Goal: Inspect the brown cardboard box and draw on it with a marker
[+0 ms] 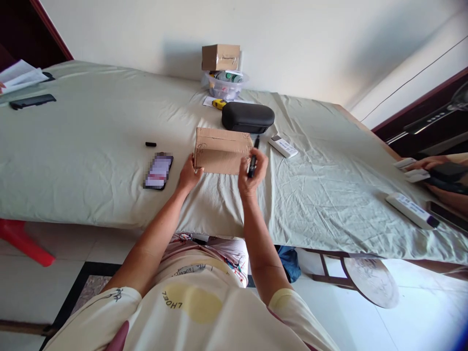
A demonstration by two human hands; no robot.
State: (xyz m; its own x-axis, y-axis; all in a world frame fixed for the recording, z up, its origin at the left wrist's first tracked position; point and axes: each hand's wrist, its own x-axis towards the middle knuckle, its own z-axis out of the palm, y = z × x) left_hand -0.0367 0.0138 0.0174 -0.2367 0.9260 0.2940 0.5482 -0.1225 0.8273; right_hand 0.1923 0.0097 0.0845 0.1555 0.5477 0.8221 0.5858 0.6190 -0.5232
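Observation:
A small brown cardboard box lies on the pale green cloth of the table, right in front of me. My left hand holds the box's near left corner, fingers closed on its edge. My right hand is at the box's right end, closed around a black marker that points up and away. The marker's black cap lies apart on the cloth to the left. A smartphone with a lit screen rests just left of my left hand.
Behind the box lie a black zip case, a white remote, a yellow tape measure, and a clear tub with a second cardboard box on it. Another person's hands and a white remote are at right.

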